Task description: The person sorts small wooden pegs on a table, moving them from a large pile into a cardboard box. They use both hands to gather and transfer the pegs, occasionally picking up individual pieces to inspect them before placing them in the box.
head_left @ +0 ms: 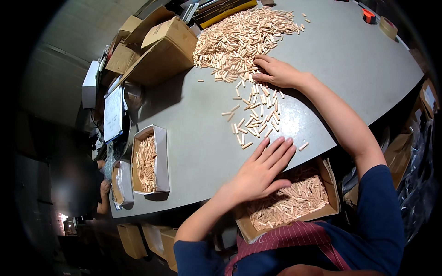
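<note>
Small pale wooden dowels (244, 39) lie in a large heap on the grey table. My right hand (278, 73) rests at the heap's near right edge, its fingers apart and touching the dowels. A loose scatter of dowels (258, 112) spreads from the heap toward me. Below that scatter, my left hand (267, 168) lies over the table's front edge with fingers stretched out and nothing gripped. Under it is an open cardboard box (334, 191), filled with many dowels and held against my lap; the hand hides part of it.
On the grey table (198, 152), a white-sided box (161, 158) of dowels stands left, beside a smaller box (124, 184). Large cardboard boxes (163, 50) and a clipboard (114, 115) are farther back. Tape rolls (388, 28) lie far right. Another person's hand (105, 187) shows at left.
</note>
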`<state>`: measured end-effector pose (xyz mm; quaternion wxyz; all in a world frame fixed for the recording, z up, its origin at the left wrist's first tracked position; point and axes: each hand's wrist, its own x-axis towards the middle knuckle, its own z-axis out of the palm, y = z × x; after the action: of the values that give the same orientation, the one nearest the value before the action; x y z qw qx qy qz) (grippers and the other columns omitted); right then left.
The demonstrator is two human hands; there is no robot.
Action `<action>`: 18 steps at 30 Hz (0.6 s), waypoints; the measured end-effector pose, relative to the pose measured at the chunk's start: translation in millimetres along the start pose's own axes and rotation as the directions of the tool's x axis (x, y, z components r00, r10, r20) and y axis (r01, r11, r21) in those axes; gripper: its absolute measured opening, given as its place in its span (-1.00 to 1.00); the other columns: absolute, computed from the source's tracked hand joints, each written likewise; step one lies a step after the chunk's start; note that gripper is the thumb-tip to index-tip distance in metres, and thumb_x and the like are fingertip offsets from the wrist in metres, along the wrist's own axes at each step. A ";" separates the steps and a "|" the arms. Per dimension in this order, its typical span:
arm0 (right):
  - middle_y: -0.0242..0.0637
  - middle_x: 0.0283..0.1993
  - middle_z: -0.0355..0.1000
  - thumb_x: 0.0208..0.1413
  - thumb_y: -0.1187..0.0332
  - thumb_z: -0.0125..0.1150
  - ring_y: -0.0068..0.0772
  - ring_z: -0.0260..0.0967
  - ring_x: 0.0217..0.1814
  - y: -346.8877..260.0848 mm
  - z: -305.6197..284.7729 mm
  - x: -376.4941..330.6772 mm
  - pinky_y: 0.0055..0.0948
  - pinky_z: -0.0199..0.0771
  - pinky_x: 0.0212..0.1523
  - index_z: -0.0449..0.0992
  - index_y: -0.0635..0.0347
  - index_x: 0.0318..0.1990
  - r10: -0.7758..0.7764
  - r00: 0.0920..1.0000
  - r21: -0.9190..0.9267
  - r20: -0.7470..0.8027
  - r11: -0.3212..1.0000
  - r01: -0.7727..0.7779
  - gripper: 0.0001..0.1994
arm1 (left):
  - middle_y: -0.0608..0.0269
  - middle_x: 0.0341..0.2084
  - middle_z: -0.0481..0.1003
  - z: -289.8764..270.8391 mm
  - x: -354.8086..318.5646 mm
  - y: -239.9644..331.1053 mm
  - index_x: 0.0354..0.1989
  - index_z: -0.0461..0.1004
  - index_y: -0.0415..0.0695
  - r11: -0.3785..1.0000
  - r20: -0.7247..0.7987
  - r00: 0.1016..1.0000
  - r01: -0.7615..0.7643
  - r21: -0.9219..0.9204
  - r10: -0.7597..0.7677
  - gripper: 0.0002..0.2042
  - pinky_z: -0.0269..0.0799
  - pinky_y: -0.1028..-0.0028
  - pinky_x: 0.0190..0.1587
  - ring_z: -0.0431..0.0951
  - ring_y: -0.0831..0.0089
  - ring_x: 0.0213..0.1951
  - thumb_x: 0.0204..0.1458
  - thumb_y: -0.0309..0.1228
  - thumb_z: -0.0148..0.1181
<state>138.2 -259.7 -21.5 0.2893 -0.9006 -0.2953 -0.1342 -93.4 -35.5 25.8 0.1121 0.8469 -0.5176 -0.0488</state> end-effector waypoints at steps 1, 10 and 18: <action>0.02 0.33 0.30 0.36 -0.13 0.05 0.09 0.30 0.37 -0.7 0.6 -0.2 -0.11 0.37 0.32 0.37 0.32 0.22 0.001 1.000 -0.001 -0.003 1.000 -0.001 -0.37 | -0.10 0.50 0.08 -3.5 -7.4 2.8 0.51 0.03 -0.30 1.000 0.037 0.999 -0.011 -0.026 0.011 -0.18 -0.13 -0.03 0.51 0.05 -0.05 0.51 0.29 0.12 -0.02; 0.16 0.37 0.20 0.33 -0.16 0.05 0.21 0.19 0.41 -27.8 15.8 -4.5 0.02 0.24 0.38 0.29 0.39 0.25 -0.090 0.995 -0.030 -0.049 0.996 0.089 -0.31 | -0.11 0.50 0.09 -5.9 -83.4 -3.0 0.52 -0.01 -0.34 0.714 -0.191 0.927 0.105 -0.693 -0.322 -0.28 -0.08 0.16 0.53 0.07 0.01 0.52 0.35 -0.14 0.05; 0.11 0.57 -0.01 0.34 -0.19 0.04 0.09 -0.01 0.59 -86.4 16.0 -18.3 0.00 -0.01 0.55 0.10 0.36 0.46 -0.113 0.961 0.054 0.250 0.993 0.103 -0.18 | -0.32 0.48 -0.01 0.9 -55.7 -87.5 0.50 -0.11 -0.43 0.752 -0.301 0.689 0.601 -0.271 -0.660 -0.31 -0.16 0.10 0.53 -0.05 -0.14 0.51 0.39 -0.18 -0.10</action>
<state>72.2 -201.5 -3.6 0.2598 -0.8868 -0.3812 -0.0278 -43.4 52.2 2.1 0.2495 0.9547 -0.1572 0.0408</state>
